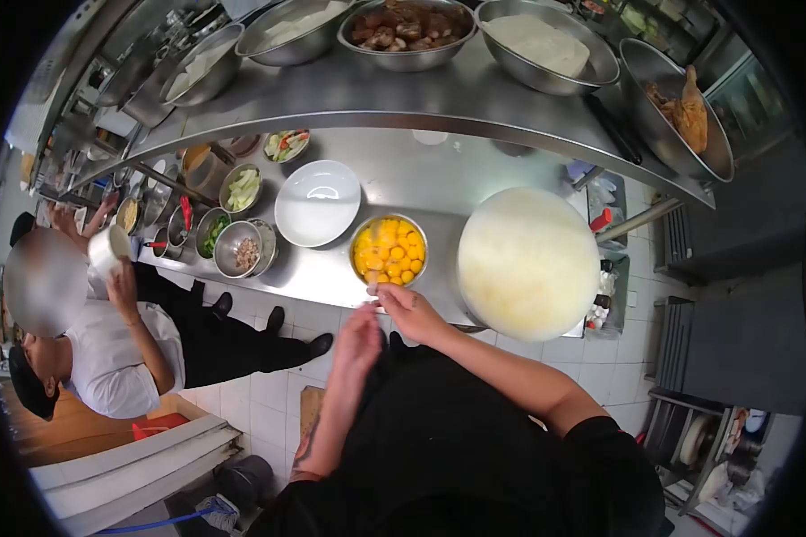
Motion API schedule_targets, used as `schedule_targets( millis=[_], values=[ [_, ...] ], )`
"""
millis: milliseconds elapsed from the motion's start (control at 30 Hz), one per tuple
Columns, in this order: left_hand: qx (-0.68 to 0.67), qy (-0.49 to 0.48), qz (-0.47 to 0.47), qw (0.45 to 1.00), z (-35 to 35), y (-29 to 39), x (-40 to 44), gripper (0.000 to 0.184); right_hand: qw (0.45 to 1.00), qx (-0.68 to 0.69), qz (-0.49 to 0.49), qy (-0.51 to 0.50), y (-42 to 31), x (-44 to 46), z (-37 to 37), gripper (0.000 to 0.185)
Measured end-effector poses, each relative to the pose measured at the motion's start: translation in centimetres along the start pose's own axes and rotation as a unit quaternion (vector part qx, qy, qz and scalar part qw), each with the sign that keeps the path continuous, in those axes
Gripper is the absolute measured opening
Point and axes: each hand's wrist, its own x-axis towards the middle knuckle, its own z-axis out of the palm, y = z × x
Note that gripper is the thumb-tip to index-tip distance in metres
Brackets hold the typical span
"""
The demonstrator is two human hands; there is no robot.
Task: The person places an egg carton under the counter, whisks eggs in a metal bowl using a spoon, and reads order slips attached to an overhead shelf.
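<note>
Kitchen, seen from above: a pale tiled floor (261, 394) surrounded a steel tabletop (412, 188), over whose far edge ran a steel shelf (376, 97) carrying metal basins. Beyond the tabletop's left end stood a person in a white top (121, 371). Near its right end, reaching the near edge, lay a large round pale block (528, 264); left of centre was a white plate (318, 204), with small bowls of chopped food farther left. Between plate and block, close to the near edge, sat a metal bowl (426, 253) of egg yolks (409, 251). Being round, the bowl offered no long axis; it lay straight ahead of the right hand (407, 309), slightly to its left. That hand was the nearer, its fingertips beside the near rim; contact could not be told. The left hand (359, 338) lay farther back, short of the near edge, fingers loosely bent. Blur about the fingertips hid the state of either grip: whether narrow, or closed on something slim, could not be told.
</note>
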Motion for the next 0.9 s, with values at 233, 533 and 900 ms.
schedule_targets(
  millis=[233, 533, 900],
  values=[
    [0.283, -0.052, -0.182, 0.94, 1.6, -0.8, 1.3, 0.021, 0.991, 0.052, 0.096, 0.076, 1.5, -0.1, -2.4, 0.026],
    [0.535, 0.063, 0.134, 0.832, -3.6, 5.8, 5.1, 0.073, 0.905, -0.412, 0.014, 0.108, -7.4, -0.3, -7.9, 0.018],
    [0.637, -0.075, 0.14, 0.755, -0.8, 3.1, 7.5, 0.087, 0.784, -0.616, 0.071, 0.01, -2.8, 7.8, -5.1, 0.016]
  ],
)
